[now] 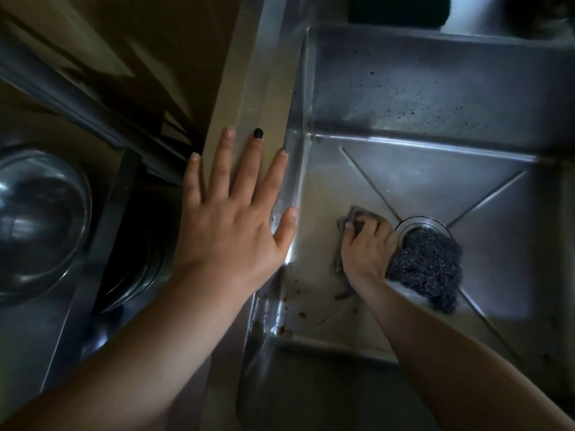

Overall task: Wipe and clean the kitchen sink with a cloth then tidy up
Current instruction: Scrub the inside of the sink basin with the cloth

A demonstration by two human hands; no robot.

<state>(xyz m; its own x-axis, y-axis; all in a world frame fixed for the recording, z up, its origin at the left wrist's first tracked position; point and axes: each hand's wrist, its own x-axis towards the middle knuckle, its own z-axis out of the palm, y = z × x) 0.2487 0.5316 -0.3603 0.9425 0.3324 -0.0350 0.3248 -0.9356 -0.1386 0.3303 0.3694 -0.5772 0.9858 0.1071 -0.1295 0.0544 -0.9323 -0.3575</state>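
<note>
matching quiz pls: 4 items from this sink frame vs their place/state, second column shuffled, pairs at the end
Items:
1. left hand
2. right hand
3. steel wool scrubber
4. glass bowl

Place/state:
A. lying at the drain, partly over it
B. pressing a grey cloth on the sink floor
C. left of the sink, off the counter edge
D. flat, fingers spread, on the sink's left rim

Pairs: 1-D, 2-B, 3-A, 4-C

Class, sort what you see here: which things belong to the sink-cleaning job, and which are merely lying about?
Part of the job:
sink
cloth, pressed down by the right hand
left hand, flat on the sink's edge

Lying about:
steel scourer by the drain
glass bowl at the left
</note>
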